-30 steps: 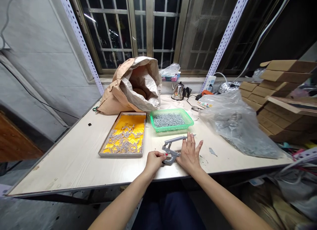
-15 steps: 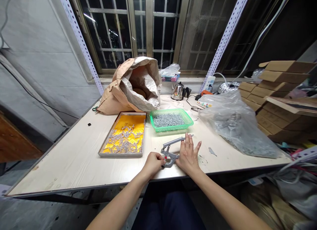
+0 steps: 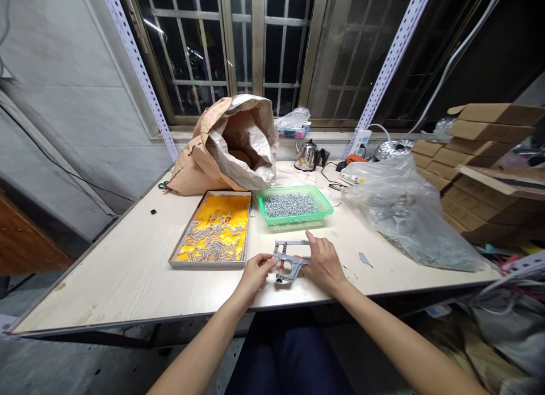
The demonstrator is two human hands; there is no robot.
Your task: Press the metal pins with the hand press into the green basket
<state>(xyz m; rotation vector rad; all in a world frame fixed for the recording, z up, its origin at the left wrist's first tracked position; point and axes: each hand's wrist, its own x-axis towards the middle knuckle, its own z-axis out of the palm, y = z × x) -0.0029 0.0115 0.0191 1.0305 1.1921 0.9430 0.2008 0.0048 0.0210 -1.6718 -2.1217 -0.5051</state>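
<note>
A grey metal hand press [image 3: 288, 260] with a spring and a red tip stands near the front edge of the pale table [image 3: 128, 270]. My right hand [image 3: 324, 263] is closed round its handles from the right. My left hand [image 3: 255, 272] pinches at the tool's jaw from the left; what the fingers hold is too small to make out. Behind the tool sit a green basket [image 3: 293, 205] full of small metal pins and a shallow box with a yellow lining [image 3: 214, 236] holding several more pins.
A big open paper sack [image 3: 230, 145] lies at the back. A clear plastic bag of metal parts [image 3: 404, 213] lies on the right, with stacked cardboard boxes [image 3: 485, 162] beyond it. A kettle [image 3: 306, 155] and cables sit by the window.
My right hand, which lay flat and spread over the tool's lever, has closed round the handles. The tool now stands more upright and a little further from me.
</note>
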